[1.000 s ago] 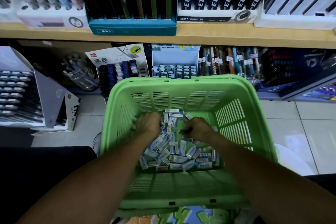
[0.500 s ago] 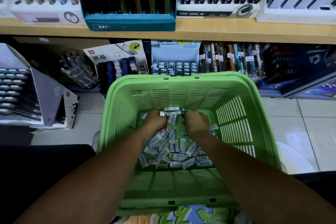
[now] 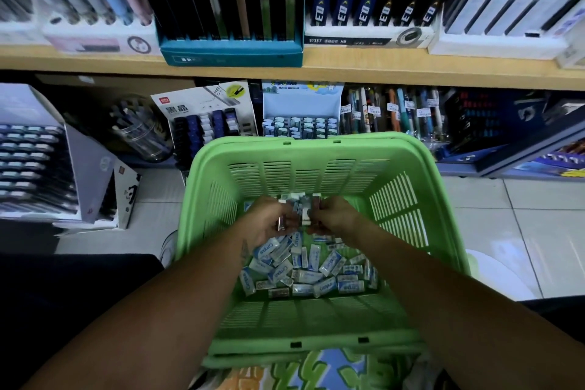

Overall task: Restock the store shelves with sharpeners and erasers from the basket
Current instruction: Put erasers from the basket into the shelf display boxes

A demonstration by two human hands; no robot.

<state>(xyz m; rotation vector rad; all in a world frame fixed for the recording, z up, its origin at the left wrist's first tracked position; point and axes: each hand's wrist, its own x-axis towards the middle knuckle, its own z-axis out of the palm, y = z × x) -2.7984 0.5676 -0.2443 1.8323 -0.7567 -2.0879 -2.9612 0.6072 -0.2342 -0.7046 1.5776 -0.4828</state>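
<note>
1. Plainly, the head view gives most of the readable print on the erasers (image 3: pixel 308 274) heaped on the floor of the green basket (image 3: pixel 408 149): blue-and-white sleeves marked "Campus".
2. Both hands are inside the basket at its far end. The left hand (image 3: pixel 269 220) curls its fingers round a few small erasers, and the right hand (image 3: pixel 332 215) pinches others; the two clutches nearly touch. Blur hides how many each holds.
3. On the wooden shelf (image 3: pixel 364 71) above, a white tray of dark boxes (image 3: pixel 370 38) reads "S1357" and "HB", each box marked with "E0"-like letters. The teal display box (image 3: pixel 231 52) beside it carries a label too blurred to read.
4. Below the shelf, a black-and-white display card (image 3: pixel 202 104) shows a red logo, two large Chinese characters and "HB 0.5". Next to it stands a light-blue eraser display (image 3: pixel 302 117), just beyond the basket's far rim.
5. Price tags hang on the pens (image 3: pixel 392 111) to the right; their print is illegible.
6. Bare tiled floor (image 3: pixel 538 231) lies open right of the basket; on the left a grey display stand (image 3: pixel 91 174) stands near the basket's side.
</note>
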